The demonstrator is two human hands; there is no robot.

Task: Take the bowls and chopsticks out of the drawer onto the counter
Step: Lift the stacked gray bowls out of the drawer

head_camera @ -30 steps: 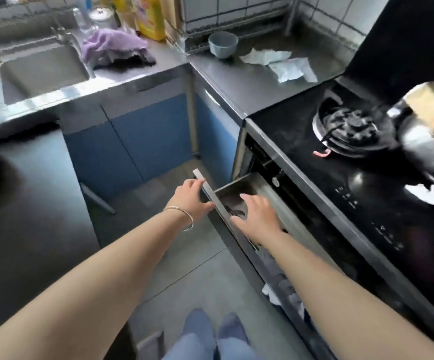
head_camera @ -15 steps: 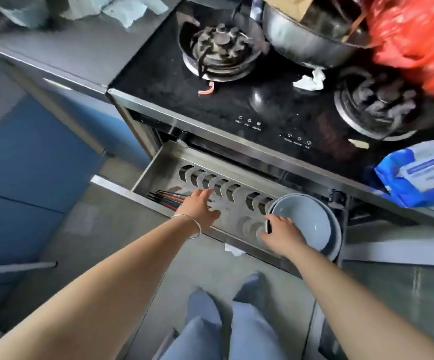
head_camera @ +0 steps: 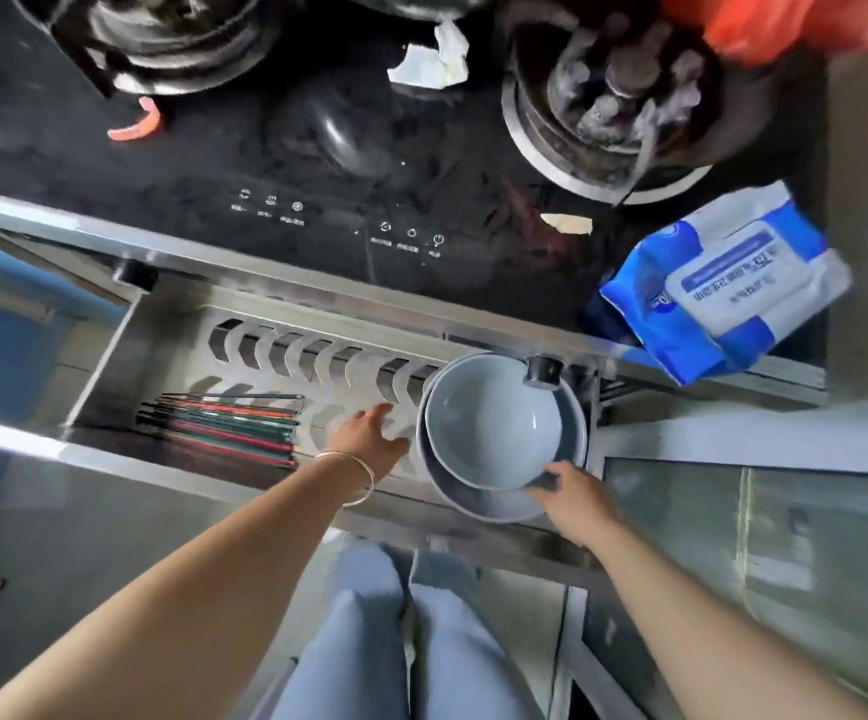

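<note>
Reaching into the open stainless-steel drawer (head_camera: 109,366): right hand (head_camera: 574,493), fingers closed on the near rim of the two nested grey ceramic bowls (head_camera: 494,423), which sit at the drawer's 3 o'clock end. Left hand (head_camera: 369,436), fingers spread, holding nothing, just beside the bowls at their 9 o'clock. Bundle of coloured chopsticks (head_camera: 224,426) farther toward 9 o'clock, long axis running 9 to 3; left hand nearer. Beyond: black glass hob (head_camera: 317,163), blue-and-white wipes packet (head_camera: 723,288) at 2 o'clock.
</note>
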